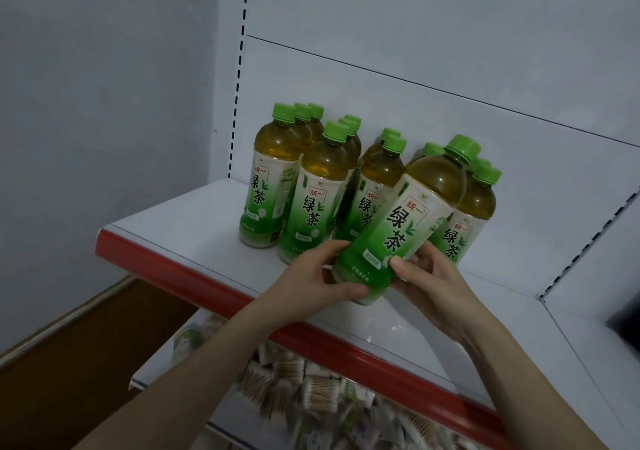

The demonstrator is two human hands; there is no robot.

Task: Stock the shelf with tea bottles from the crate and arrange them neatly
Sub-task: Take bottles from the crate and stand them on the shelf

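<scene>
Both hands hold one green-capped, green-labelled plastic tea bottle (405, 221) by its base, tilted, cap leaning right. The left hand (322, 276) has its fingers curled around the lower left side; the right hand (429, 280) has its thumb pressed on the label. Behind the fingertips, matching bottles (322, 186) stand clustered on the white metal shelf (180, 228).

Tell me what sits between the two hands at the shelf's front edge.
In the head view, the lower end of a tilted tea bottle lies between the left hand and right hand, both gripping it above the white shelf.
</scene>
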